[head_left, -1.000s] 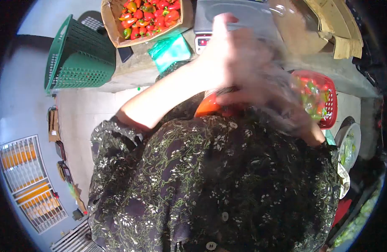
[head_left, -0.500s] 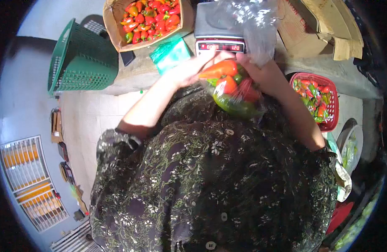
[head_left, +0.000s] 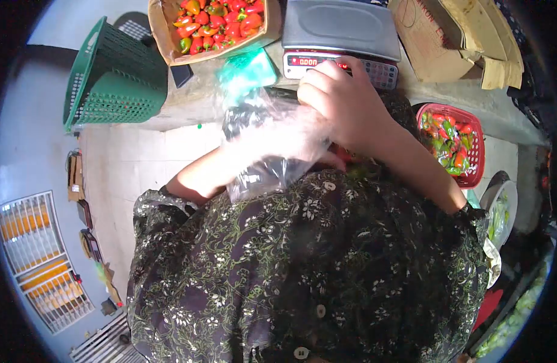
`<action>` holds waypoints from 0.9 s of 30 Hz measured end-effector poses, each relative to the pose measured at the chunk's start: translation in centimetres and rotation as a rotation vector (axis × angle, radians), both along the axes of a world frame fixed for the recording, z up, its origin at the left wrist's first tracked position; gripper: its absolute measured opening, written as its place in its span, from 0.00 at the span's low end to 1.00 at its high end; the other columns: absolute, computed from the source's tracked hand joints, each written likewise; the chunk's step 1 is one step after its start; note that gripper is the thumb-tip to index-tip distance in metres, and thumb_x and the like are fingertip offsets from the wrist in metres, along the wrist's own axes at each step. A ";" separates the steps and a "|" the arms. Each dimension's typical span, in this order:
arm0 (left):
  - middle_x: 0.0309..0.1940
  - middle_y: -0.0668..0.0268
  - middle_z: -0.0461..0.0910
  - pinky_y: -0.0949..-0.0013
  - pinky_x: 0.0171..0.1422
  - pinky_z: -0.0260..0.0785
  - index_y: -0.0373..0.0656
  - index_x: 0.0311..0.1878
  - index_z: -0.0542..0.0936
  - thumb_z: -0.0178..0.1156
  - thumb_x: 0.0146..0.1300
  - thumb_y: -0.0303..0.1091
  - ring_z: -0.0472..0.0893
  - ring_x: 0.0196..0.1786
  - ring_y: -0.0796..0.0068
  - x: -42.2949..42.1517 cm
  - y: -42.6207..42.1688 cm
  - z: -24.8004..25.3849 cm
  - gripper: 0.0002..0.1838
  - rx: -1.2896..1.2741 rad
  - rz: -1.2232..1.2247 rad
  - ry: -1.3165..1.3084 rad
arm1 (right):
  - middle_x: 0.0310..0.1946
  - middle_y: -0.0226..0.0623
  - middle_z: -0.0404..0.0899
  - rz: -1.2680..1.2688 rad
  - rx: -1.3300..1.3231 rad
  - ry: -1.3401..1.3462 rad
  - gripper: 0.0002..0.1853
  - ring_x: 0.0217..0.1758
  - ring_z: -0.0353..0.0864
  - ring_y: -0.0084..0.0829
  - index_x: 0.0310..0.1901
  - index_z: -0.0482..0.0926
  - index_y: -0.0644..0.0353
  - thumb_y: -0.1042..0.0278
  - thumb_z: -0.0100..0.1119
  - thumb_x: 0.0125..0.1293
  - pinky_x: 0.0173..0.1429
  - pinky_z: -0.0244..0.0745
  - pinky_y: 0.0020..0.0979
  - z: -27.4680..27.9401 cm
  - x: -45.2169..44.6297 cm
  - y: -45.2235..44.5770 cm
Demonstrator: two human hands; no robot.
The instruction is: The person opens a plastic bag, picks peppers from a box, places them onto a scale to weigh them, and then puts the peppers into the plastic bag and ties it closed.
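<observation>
A clear plastic bag hangs crumpled over my left hand, just in front of my body. Glare and motion blur that hand, but it appears closed on the bag, its fingers mostly hidden. Bent over the bag's gathered part is my right hand, closed with the knuckles up. Beneath my hands, a little red of the bagged peppers shows; the rest is covered. Just beyond my right hand stands a digital scale, its pan bare and its red display partly hidden by my fingers.
A cardboard box of red peppers stands at the back left, near a green plastic packet and a dark phone-like object. A green basket is farther left. At right are a red basket with bagged peppers and cardboard.
The bag of peppers has turned under my hands and is now mostly hidden. Its loose plastic has swung from over the scale to the left, across my left hand, uncovering the pan.
</observation>
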State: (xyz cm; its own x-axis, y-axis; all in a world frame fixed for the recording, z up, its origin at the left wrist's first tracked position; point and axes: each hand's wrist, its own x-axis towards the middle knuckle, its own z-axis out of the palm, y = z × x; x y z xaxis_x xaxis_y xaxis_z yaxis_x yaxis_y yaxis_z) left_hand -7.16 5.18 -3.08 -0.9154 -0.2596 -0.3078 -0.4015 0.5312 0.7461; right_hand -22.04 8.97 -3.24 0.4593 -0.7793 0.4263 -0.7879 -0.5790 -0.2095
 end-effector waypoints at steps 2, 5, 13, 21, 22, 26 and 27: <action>0.46 0.55 0.76 0.63 0.57 0.65 0.36 0.51 0.74 0.66 0.53 0.42 0.74 0.53 0.64 0.1 -0.4 -4.1 0.26 -0.036 -0.010 0.166 | 0.43 0.36 0.75 0.010 0.173 -0.017 0.15 0.51 0.71 0.36 0.43 0.76 0.55 0.56 0.52 0.60 0.56 0.64 0.42 0.1 -0.5 -0.6; 0.44 0.55 0.78 0.60 0.53 0.67 0.39 0.47 0.78 0.60 0.56 0.29 0.77 0.49 0.58 -1.1 -1.1 -5.0 0.14 0.052 -0.083 0.490 | 0.54 0.42 0.71 0.072 0.583 -0.789 0.24 0.60 0.69 0.36 0.57 0.69 0.58 0.53 0.53 0.64 0.64 0.60 0.40 -3.8 -2.6 -1.4; 0.35 0.58 0.74 0.63 0.42 0.68 0.38 0.35 0.77 0.54 0.55 0.22 0.75 0.38 0.61 -1.8 0.0 -4.5 0.05 -0.074 0.135 0.692 | 0.63 0.37 0.63 0.512 1.139 -1.236 0.41 0.63 0.64 0.30 0.65 0.60 0.59 0.55 0.69 0.53 0.66 0.60 0.33 -6.3 -4.2 2.2; 0.33 0.59 0.78 0.66 0.39 0.70 0.40 0.37 0.77 0.56 0.55 0.35 0.78 0.35 0.64 -1.8 0.2 -0.3 0.10 -0.304 0.127 0.420 | 0.48 0.34 0.76 0.533 1.225 -0.590 0.21 0.52 0.73 0.31 0.53 0.75 0.55 0.63 0.63 0.57 0.60 0.64 0.34 1.4 -2.7 3.5; 0.29 0.62 0.77 0.67 0.38 0.69 0.42 0.33 0.77 0.58 0.52 0.34 0.77 0.32 0.65 -2.3 -0.3 -0.6 0.08 -0.528 -0.025 0.473 | 0.47 0.35 0.76 0.542 1.168 -0.549 0.20 0.51 0.73 0.32 0.52 0.75 0.55 0.63 0.62 0.57 0.59 0.65 0.34 2.0 -2.6 3.8; 0.30 0.63 0.77 0.66 0.39 0.68 0.44 0.33 0.77 0.61 0.48 0.41 0.77 0.34 0.63 -3.3 -0.3 2.0 0.13 -0.737 -0.157 0.492 | 0.44 0.38 0.76 0.534 0.894 -0.359 0.16 0.46 0.74 0.36 0.48 0.75 0.57 0.63 0.59 0.58 0.53 0.67 0.36 3.4 -2.3 4.4; 0.31 0.62 0.77 0.66 0.40 0.69 0.44 0.35 0.77 0.61 0.47 0.44 0.77 0.35 0.62 -3.5 0.0 3.8 0.15 -0.726 -0.157 0.474 | 0.44 0.38 0.76 0.518 0.812 -0.312 0.15 0.45 0.74 0.37 0.47 0.75 0.57 0.63 0.59 0.58 0.51 0.68 0.36 3.4 -2.1 4.4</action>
State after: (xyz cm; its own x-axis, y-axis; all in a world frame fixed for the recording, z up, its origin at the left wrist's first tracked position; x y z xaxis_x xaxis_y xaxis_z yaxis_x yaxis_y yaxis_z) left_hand -10.71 5.15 0.68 -0.9464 -0.1043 0.3057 -0.0180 0.9620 0.2725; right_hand -24.09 13.35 0.17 0.7819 -0.6233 0.0143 -0.3231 -0.4247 -0.8457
